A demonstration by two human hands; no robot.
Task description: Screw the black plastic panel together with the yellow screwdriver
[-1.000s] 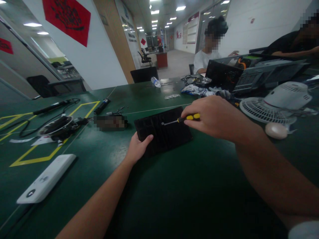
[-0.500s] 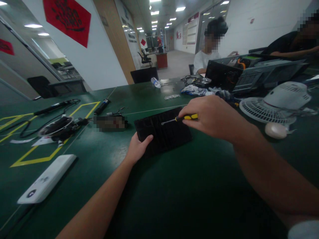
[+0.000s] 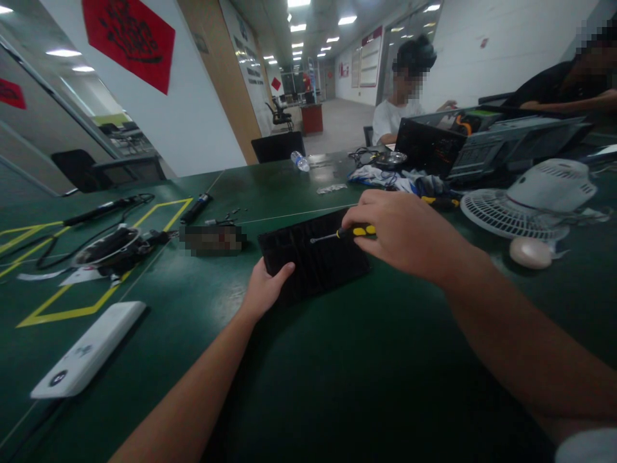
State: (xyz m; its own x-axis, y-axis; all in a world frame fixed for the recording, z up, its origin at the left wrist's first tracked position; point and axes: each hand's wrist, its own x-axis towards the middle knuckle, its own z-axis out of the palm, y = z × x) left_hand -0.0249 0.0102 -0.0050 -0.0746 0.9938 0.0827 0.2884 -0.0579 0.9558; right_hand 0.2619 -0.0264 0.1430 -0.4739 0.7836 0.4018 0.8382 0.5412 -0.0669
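Observation:
A flat black rectangular panel [image 3: 332, 260] lies tilted on the green table in front of me. Its left edge is gripped by my left hand [image 3: 266, 284], thumb on top and fingers hidden beneath. Above the panel, my right hand [image 3: 400, 231] is closed around the yellow-and-black handle of a screwdriver [image 3: 344, 234]. The metal shaft points left, and its tip is over the panel's dark surface; whether it touches a screw I cannot make out.
A white fan [image 3: 544, 193] and a round pale object [image 3: 530, 253] stand right. Behind are an open computer case [image 3: 486, 151], a cloth and a water bottle [image 3: 299, 161]. A white power strip-like block [image 3: 91, 350] and cables lie left. A person [image 3: 395, 116] sits across.
My right hand with the screwdriver has shifted slightly left and tilted a little. The panel and my left hand look almost the same; the whole view has moved slightly.

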